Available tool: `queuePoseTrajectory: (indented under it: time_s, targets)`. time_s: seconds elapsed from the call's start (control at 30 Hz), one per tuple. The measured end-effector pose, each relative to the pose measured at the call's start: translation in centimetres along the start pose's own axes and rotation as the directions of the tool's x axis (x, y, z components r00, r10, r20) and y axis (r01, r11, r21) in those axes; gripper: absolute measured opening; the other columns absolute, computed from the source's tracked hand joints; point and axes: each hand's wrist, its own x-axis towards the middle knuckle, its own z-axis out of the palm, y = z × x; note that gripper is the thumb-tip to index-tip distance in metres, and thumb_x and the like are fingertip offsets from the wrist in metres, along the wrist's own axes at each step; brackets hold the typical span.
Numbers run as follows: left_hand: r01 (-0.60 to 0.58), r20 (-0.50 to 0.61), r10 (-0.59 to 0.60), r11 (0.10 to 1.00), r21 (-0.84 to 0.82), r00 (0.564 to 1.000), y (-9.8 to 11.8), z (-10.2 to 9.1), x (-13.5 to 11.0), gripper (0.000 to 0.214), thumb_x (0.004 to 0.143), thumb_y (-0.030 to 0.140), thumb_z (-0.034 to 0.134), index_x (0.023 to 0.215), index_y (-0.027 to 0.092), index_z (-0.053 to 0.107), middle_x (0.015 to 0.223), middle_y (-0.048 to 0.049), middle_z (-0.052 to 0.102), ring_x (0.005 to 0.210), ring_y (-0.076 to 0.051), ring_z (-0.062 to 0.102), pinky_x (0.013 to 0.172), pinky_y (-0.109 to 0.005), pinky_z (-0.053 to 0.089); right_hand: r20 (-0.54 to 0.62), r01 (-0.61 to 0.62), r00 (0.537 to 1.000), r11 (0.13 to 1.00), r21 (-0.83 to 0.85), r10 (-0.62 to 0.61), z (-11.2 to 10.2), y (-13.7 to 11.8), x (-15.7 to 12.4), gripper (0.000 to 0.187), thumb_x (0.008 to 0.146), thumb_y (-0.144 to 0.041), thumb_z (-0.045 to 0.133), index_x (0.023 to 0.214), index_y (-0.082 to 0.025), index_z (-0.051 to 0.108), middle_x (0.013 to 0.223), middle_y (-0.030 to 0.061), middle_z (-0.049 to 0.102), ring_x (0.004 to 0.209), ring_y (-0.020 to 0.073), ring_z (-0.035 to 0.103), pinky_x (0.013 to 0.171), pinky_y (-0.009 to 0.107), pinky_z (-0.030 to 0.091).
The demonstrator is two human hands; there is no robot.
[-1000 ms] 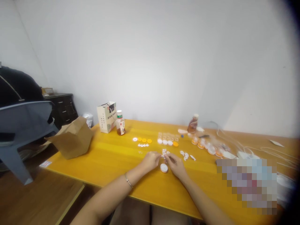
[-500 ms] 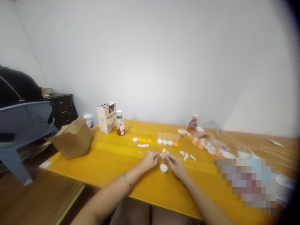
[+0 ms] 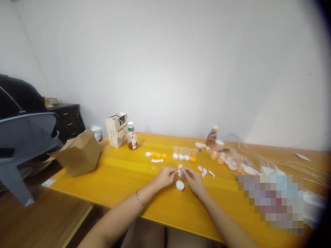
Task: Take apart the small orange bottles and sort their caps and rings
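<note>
My left hand (image 3: 166, 176) and my right hand (image 3: 191, 179) meet over the table, fingertips pinched around a small white plastic piece with holes (image 3: 180, 173). Its exact kind is too small to make out. Just below the hands a round white cap (image 3: 180, 186) lies on the wood. More white perforated pieces (image 3: 204, 172) lie to the right of my right hand, beside a slim white piece (image 3: 211, 174). Beyond my left hand are a row of small white pointed parts (image 3: 157, 160) and a row of yellow and white discs (image 3: 158, 155).
Clear cups (image 3: 184, 151) stand behind white and orange caps (image 3: 186, 157). At the back are a paper bag (image 3: 116, 131), a bottle (image 3: 132, 137) and a brown bottle (image 3: 211, 136). An open cardboard box (image 3: 80, 155) sits left; orange-and-clear parts (image 3: 227, 161) and cables (image 3: 297, 167) lie right.
The white piece between my fingertips has turned and now shows more of its face. Both hands stay almost in place; the whole view has shifted slightly.
</note>
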Motion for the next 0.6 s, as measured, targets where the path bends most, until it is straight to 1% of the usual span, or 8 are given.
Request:
queuePoseTrajectory:
  time_s: [0.13, 0.23, 0.3, 0.37, 0.5, 0.6]
  targets:
    - [0.036, -0.004, -0.036, 0.999, -0.033, 0.999, 0.38, -0.25, -0.11, 0.026, 0.085, 0.021, 0.042, 0.079, 0.015, 0.066, 0.069, -0.0028, 0.062, 0.061, -0.011, 0.051, 0.059, -0.019, 0.038, 0.032, 0.025, 0.999, 1.0, -0.013, -0.024, -0.03, 0.2, -0.03, 0.028, 0.072, -0.045, 0.056, 0.082, -0.019, 0.061, 0.08, 0.0055, 0.068, 0.072, 0.0193, 0.064, 0.071, 0.033, 0.052]
    - [0.04, 0.007, -0.04, 0.999, -0.033, 0.999, 0.5, -0.36, -0.16, 0.027, 0.085, 0.022, 0.042, 0.077, 0.015, 0.067, 0.066, -0.0024, 0.062, 0.06, -0.011, 0.05, 0.058, -0.019, 0.037, 0.052, 0.002, 0.999, 1.0, -0.016, -0.001, -0.11, 0.41, 0.13, 0.029, 0.073, -0.047, 0.053, 0.073, -0.019, 0.059, 0.07, 0.003, 0.065, 0.066, 0.0172, 0.062, 0.066, 0.03, 0.052]
    - [0.045, 0.016, -0.045, 0.998, -0.033, 0.999, 0.46, -0.33, -0.14, 0.028, 0.084, 0.023, 0.042, 0.074, 0.014, 0.067, 0.064, -0.0017, 0.061, 0.058, -0.011, 0.048, 0.056, -0.019, 0.035, 0.067, -0.003, 0.998, 1.0, -0.017, 0.004, -0.16, 0.55, 0.25, 0.029, 0.075, -0.047, 0.05, 0.071, -0.019, 0.056, 0.064, 0.0012, 0.063, 0.061, 0.016, 0.06, 0.061, 0.028, 0.05]
    - [0.055, 0.021, -0.054, 0.998, -0.037, 0.998, 0.38, -0.24, -0.1, 0.028, 0.084, 0.023, 0.042, 0.073, 0.014, 0.067, 0.062, -0.001, 0.06, 0.057, -0.01, 0.047, 0.054, -0.018, 0.034, 0.055, 0.027, 0.998, 0.999, -0.044, -0.025, -0.17, 0.6, 0.29, 0.027, 0.076, -0.045, 0.05, 0.071, -0.019, 0.055, 0.064, 0.001, 0.062, 0.061, 0.0162, 0.059, 0.06, 0.028, 0.049]
    - [0.049, -0.003, -0.049, 0.997, -0.052, 0.999, 0.41, -0.09, -0.05, 0.028, 0.084, 0.023, 0.041, 0.076, 0.013, 0.067, 0.062, -0.0006, 0.06, 0.055, -0.009, 0.046, 0.053, -0.018, 0.032, 0.017, 0.138, 0.99, 0.976, -0.167, -0.137, -0.07, 0.4, 0.18, 0.023, 0.078, -0.041, 0.049, 0.072, -0.02, 0.056, 0.072, 0.0029, 0.063, 0.069, 0.0182, 0.059, 0.068, 0.03, 0.047]
    - [0.047, -0.037, -0.049, 0.998, -0.045, 0.998, 0.64, -0.1, -0.05, 0.027, 0.083, 0.022, 0.043, 0.074, 0.014, 0.066, 0.065, -0.0012, 0.061, 0.058, -0.01, 0.048, 0.054, -0.019, 0.032, -0.011, 0.124, 0.992, 0.972, -0.197, -0.129, 0.07, 0.31, 0.13, 0.025, 0.079, -0.043, 0.046, 0.072, -0.02, 0.054, 0.069, 0.0031, 0.062, 0.066, 0.0186, 0.059, 0.066, 0.03, 0.048]
